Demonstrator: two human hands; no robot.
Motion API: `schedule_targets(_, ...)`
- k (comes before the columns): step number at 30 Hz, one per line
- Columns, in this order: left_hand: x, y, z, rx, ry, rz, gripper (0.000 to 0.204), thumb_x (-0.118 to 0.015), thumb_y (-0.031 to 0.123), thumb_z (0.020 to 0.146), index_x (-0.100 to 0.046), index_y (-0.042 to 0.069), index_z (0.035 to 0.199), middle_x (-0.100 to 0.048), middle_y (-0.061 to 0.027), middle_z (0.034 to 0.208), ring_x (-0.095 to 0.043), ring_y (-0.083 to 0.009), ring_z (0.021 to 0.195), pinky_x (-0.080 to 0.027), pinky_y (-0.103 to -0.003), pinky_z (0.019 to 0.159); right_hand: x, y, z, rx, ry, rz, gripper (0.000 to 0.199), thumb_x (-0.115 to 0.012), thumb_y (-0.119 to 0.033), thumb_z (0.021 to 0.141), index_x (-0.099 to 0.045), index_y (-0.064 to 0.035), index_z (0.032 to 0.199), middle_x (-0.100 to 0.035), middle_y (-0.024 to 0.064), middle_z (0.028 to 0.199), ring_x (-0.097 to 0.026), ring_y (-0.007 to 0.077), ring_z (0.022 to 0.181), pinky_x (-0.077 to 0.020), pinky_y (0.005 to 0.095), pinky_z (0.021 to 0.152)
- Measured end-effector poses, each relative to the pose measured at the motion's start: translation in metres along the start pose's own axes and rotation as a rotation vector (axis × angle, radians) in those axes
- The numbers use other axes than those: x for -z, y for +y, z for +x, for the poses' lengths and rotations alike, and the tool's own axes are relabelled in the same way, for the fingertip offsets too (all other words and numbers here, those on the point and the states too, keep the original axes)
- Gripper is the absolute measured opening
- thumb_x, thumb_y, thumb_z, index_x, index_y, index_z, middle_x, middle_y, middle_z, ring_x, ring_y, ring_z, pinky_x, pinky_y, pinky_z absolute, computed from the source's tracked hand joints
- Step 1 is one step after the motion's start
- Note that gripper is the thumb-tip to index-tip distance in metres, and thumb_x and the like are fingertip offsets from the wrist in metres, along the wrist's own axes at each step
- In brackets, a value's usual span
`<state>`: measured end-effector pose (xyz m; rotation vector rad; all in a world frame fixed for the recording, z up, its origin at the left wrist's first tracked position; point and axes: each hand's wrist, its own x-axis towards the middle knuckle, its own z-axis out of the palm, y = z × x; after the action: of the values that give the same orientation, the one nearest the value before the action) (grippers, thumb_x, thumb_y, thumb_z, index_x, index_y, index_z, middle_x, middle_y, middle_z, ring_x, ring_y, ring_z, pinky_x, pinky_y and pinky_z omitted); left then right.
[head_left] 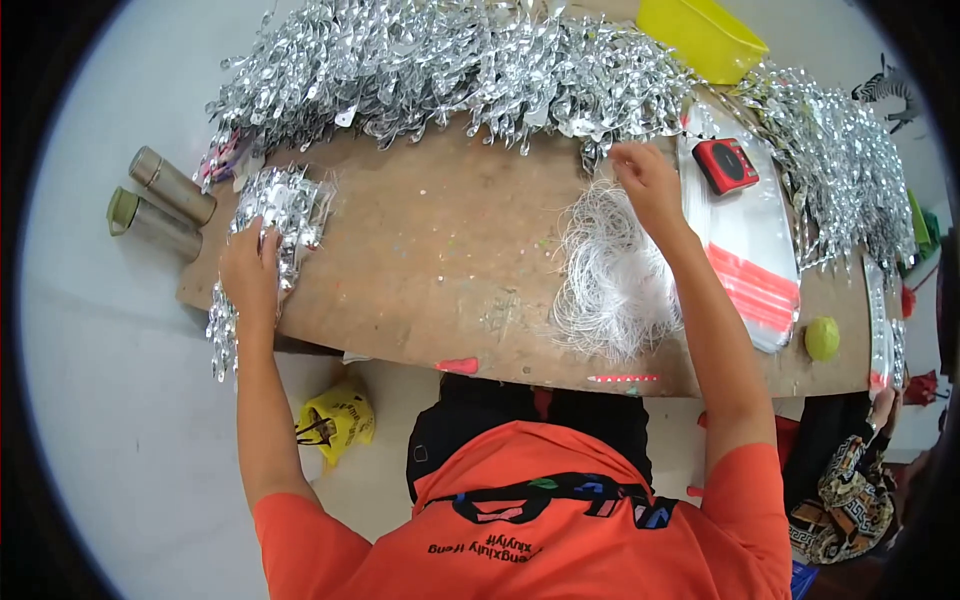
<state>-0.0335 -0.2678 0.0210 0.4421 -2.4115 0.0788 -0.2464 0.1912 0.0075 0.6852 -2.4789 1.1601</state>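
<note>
Fingers of the left hand (250, 268) lie flat and close together, pressing down on a small silver stack (283, 212) at the table's left end; a strand of the same foil pieces (221, 335) droops over the edge just beside the wrist. Right hand (648, 185) now: fingers curled, tips drawn together at the top of a white thread bundle (612, 275), though whether they actually pinch a thread I cannot tell. That bundle fans out loose across the wooden table (440, 260), right under the forearm. Beyond both hands, a big silver heap (450, 70) runs along the far edge, touching the right fingertips' side. Just right of the hand lies a clear plastic bag (752, 250) with red stripes, a red device (726, 165) on it. Yellow tub (700, 35) at the far edge, green ball (822, 338) near the right edge. Two metal flasks (160, 205) sit off the left end, a yellow bag (337, 420) below on the floor.
</note>
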Motion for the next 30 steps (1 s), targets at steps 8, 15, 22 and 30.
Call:
schedule_targets(8,0.011,0.0,-0.006,-0.016,-0.031,-0.008,0.032,-0.06,0.021,0.083,-0.059,0.007,0.112,-0.06,-0.0139,0.097,-0.056,-0.0303,0.09,-0.043,-0.038,0.08,-0.026,0.041,0.053,0.196,0.082,-0.654,0.027,-0.058,-0.011,0.076,-0.058,-0.0167,0.102,-0.056,0.0051,0.104,-0.061,0.027,0.081,-0.0483,0.0408,0.067)
schedule_targets(15,0.027,0.045,-0.02,-0.108,0.112,-0.154,0.033,-0.065,0.011,0.072,-0.061,0.009,0.104,-0.06,-0.0096,0.093,-0.055,-0.0279,0.086,-0.041,-0.038,0.074,-0.003,0.028,0.025,0.443,0.111,-0.461,0.006,-0.064,-0.01,0.073,-0.062,-0.0098,0.078,-0.059,0.0049,0.086,-0.059,0.0236,0.075,-0.0436,0.0368,0.062)
schedule_targets(22,0.051,0.107,-0.065,-0.22,-0.113,-0.302,0.041,-0.065,0.01,0.067,-0.059,0.009,0.108,-0.055,-0.0103,0.107,-0.051,-0.031,0.099,-0.04,-0.041,0.084,0.048,-0.083,-0.048,0.443,0.147,-0.261,0.015,-0.063,-0.002,0.074,-0.062,-0.0048,0.089,-0.06,0.0102,0.093,-0.058,0.0254,0.084,-0.0442,0.0345,0.075)
schedule_targets(30,0.105,0.232,-0.03,-0.559,-0.045,-1.056,0.04,-0.064,0.013,0.075,-0.057,0.004,0.113,-0.055,-0.0151,0.114,-0.052,-0.0327,0.104,-0.04,-0.04,0.089,0.033,-0.162,-0.091,0.421,-0.094,0.414,0.029,-0.065,0.007,0.07,-0.059,0.0017,0.098,-0.057,0.0155,0.1,-0.057,0.0259,0.089,-0.0456,0.0303,0.077)
